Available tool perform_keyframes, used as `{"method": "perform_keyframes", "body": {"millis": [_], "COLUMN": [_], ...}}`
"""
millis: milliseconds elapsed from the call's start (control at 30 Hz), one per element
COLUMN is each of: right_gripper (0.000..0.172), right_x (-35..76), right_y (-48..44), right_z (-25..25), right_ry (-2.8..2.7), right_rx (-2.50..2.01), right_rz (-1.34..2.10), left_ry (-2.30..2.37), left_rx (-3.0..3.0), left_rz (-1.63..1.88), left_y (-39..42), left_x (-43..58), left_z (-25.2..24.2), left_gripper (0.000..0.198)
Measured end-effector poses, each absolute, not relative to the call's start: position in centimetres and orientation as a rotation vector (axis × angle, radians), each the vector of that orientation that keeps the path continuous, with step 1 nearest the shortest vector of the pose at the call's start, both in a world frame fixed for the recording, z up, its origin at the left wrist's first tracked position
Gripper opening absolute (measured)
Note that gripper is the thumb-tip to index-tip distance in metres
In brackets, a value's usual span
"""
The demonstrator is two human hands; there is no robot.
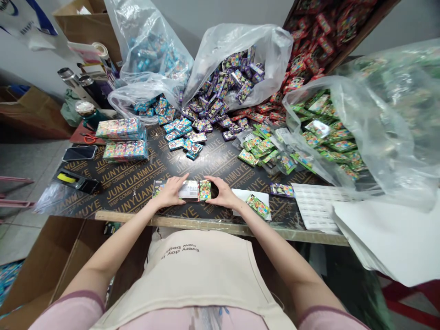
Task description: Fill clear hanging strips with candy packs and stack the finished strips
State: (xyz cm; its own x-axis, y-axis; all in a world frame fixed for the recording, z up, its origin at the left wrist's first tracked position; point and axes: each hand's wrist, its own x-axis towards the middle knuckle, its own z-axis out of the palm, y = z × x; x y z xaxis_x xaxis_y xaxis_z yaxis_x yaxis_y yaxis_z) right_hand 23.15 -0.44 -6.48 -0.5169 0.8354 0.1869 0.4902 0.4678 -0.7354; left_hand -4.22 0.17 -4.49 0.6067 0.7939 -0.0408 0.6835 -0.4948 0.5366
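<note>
My left hand [171, 191] and my right hand [222, 192] close from both sides on a short row of small colourful packets [194, 190] lying on the dark plywood table [137, 176] near its front edge. A white label shows on the row's top. The left fingers lie over its left end, and the right fingers curl round its right end. One green packet [258, 206] rests on a white sheet [245, 195] just right of my right hand.
Stacked packet bundles [123, 137] sit at left, with a phone [79, 152], a black and yellow tool [77, 180] and flasks [74, 82]. Clear bags spill blue [151, 59], purple [233, 73] and green packets [330, 133]; red ones [309, 41] lie behind. White label sheets [316, 204] lie at right.
</note>
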Motion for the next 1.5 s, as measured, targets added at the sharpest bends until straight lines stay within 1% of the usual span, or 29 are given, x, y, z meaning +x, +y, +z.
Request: {"method": "perform_keyframes", "body": {"millis": [100, 267, 400, 433, 467, 500, 567, 600, 633, 700, 800, 1000, 1233, 1333, 1433, 1500], "right_gripper": [0.085, 0.080, 0.083, 0.081, 0.074, 0.061, 0.030, 0.019, 0.014, 0.012, 0.014, 0.020, 0.020, 0.020, 0.015, 0.017], "right_x": [22.7, 22.4, 23.3, 23.5, 23.5, 23.3, 22.6, 22.2, 21.8, 21.2, 20.8, 20.6, 20.8, 20.5, 20.1, 20.2], "right_y": [-0.2, -0.3, 0.2, 0.3, 0.3, 0.4, 0.2, 0.1, 0.0, -0.1, -0.3, -1.3, -1.7, -1.4, -1.2, -0.9], "right_z": [-6.7, -6.9, -6.6, -6.4, -6.1, -5.8, -5.2, -5.0, -4.9, -4.8, -4.7, -4.0, -4.6, -4.3, -3.8, -3.4], "right_ry": [-2.123, -2.158, -2.169, -2.184, -2.200, -2.219, -2.269, -2.305, -2.342, -2.397, -2.414, -2.344, -2.319, -2.327, -2.325, -2.310], "right_rx": [-1.076, -1.190, -1.400, -1.401, -1.378, -1.334, -1.222, -1.162, -1.104, -1.008, -0.939, -0.997, -0.984, -0.998, -0.977, -1.005], "right_rz": [0.868, 0.606, 0.469, 0.427, 0.386, 0.352, 0.316, 0.316, 0.324, 0.342, 0.333, 0.313, 0.611, 0.619, 0.627, 0.610], "left_ry": [1.145, 1.280, 1.311, 1.303, 1.293, 1.281, 1.255, 1.247, 1.242, 1.240, 1.227, 1.236, 1.254, 1.242, 1.246, 1.266], "left_rx": [2.295, 2.263, 2.195, 2.187, 2.182, 2.178, 2.176, 2.176, 2.177, 2.179, 2.181, 2.173, 2.190, 2.160, 2.098, 2.074], "left_rz": [0.294, 0.357, 0.419, 0.442, 0.467, 0.489, 0.517, 0.526, 0.532, 0.539, 0.549, 0.647, 0.633, 0.654, 0.698, 0.717], "left_y": [0.3, 0.8, 1.0, 1.0, 1.0, 1.0, 0.8, 0.8, 0.7, 0.5, 0.3, -0.3, -0.7, -0.7, -0.6, -0.6], "left_x": [-4.6, -5.5, -5.8, -5.8, -5.6, -5.5, -5.0, -4.8, -4.6, -4.3, -4.2, -4.5, -4.5, -4.3, -4.1, -4.1], "left_z": [-4.6, -5.0, -4.9, -4.8, -4.6, -4.5, -4.2, -4.1, -4.0, -3.9, -3.9, -4.2, -4.1, -3.8, -3.4, -3.2], "left_gripper": [0.111, 0.109, 0.111, 0.111, 0.111, 0.111, 0.112, 0.112, 0.113, 0.115, 0.114, 0.110, 0.114, 0.115, 0.117, 0.117]}}
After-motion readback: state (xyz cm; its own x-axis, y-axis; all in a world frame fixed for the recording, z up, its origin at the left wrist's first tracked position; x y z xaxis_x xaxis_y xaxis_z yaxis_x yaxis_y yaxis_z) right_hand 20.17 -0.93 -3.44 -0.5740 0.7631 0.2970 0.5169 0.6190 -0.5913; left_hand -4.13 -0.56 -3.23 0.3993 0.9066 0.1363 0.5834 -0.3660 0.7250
